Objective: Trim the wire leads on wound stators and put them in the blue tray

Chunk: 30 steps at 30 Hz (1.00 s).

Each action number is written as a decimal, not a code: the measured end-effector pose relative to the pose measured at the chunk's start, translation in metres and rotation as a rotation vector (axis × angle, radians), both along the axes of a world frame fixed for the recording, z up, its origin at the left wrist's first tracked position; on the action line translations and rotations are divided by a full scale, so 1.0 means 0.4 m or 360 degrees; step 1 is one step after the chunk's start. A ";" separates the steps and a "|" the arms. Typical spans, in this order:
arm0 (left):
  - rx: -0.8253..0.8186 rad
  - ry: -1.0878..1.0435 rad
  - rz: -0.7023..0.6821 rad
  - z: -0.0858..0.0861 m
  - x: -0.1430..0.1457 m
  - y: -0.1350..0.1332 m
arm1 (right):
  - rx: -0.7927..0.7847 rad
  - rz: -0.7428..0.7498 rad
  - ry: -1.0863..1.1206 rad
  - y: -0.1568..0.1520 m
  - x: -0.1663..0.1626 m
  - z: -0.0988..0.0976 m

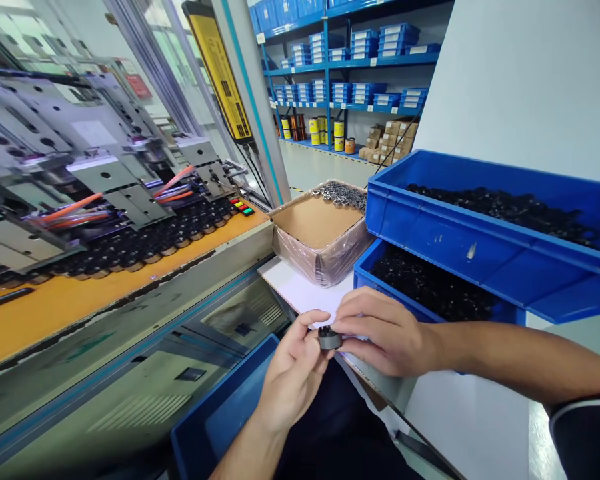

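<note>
A small dark round part [329,339], like a short ring or bobbin, sits between my two hands low in the middle of the view. My left hand [293,370] pinches it from the left with thumb and fingertips. My right hand [385,333] closes its fingers over it from the right. Both hands hover above a white table edge [300,290], just in front of the lower blue bin [367,270] full of black parts.
An upper blue bin [455,233] of black parts stacks behind the lower one. A film-wrapped cardboard box [320,257] stands beside them. On the left, a machine [95,167] with a row of dark parts [155,243] runs over an orange deck. An empty blue tray [215,420] lies below. Blue shelving [350,80] lines the back.
</note>
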<state>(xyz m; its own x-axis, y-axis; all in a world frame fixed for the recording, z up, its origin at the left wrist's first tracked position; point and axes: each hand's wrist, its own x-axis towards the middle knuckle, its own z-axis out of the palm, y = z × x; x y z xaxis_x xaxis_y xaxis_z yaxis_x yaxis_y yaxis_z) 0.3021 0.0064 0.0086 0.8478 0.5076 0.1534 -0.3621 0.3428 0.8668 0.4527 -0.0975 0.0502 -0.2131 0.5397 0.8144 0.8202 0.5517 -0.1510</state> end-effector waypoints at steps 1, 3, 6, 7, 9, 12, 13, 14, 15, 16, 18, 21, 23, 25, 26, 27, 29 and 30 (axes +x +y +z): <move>0.0171 -0.0046 0.0086 -0.002 -0.002 0.006 | 0.0008 -0.0005 -0.0011 0.000 0.000 -0.001; 0.0657 -0.0147 0.0316 0.001 -0.007 0.021 | 0.0016 -0.0026 -0.0029 0.000 0.000 -0.004; 0.1303 -0.0192 0.0562 0.012 -0.014 0.044 | -0.0007 -0.0040 -0.0043 0.001 0.000 -0.009; 0.1422 -0.0187 0.0603 0.016 -0.015 0.047 | -0.0021 -0.0035 -0.0045 0.001 0.001 -0.010; 0.1525 -0.0190 0.0681 0.018 -0.015 0.045 | -0.0028 -0.0005 -0.0051 0.001 0.001 -0.010; 0.1555 -0.0161 0.0754 0.009 -0.015 0.026 | -0.0036 0.0021 -0.0065 -0.001 -0.004 -0.008; 0.1568 -0.0144 0.0762 0.005 -0.015 0.022 | -0.0070 -0.0005 -0.0084 -0.003 -0.006 -0.007; 0.1594 -0.0129 0.0776 0.002 -0.016 0.025 | -0.0130 -0.0061 -0.0113 -0.005 -0.007 -0.008; 0.1640 -0.0115 0.0811 0.001 -0.019 0.036 | -0.0201 -0.0136 -0.0155 -0.009 -0.006 -0.009; 0.1713 -0.0084 0.0886 0.004 -0.024 0.059 | -0.0272 -0.0216 -0.0206 -0.012 -0.001 -0.010; 0.1935 0.0189 0.1153 0.023 -0.051 0.140 | -0.0348 -0.0354 -0.0300 -0.019 0.024 -0.014; 0.2113 0.0988 0.1597 0.079 -0.141 0.328 | -0.0335 -0.0523 -0.0399 -0.031 0.099 -0.019; 0.2051 0.1290 0.1781 0.120 -0.219 0.463 | -0.0336 -0.0666 -0.0496 -0.044 0.168 -0.028; 0.1970 0.1604 0.1850 0.150 -0.288 0.582 | -0.0441 -0.0799 -0.0607 -0.063 0.250 -0.054; 0.1929 0.1743 0.1854 0.159 -0.316 0.632 | -0.0528 -0.0842 -0.0651 -0.074 0.295 -0.075; 0.1884 0.1869 0.1845 0.164 -0.337 0.675 | -0.0647 -0.0846 -0.0685 -0.086 0.340 -0.102; 0.1806 0.2059 0.1803 0.165 -0.362 0.741 | -0.0758 -0.0845 -0.0705 -0.108 0.429 -0.166; 0.1771 0.2127 0.1782 0.163 -0.366 0.764 | -0.0866 -0.0797 -0.0708 -0.118 0.469 -0.199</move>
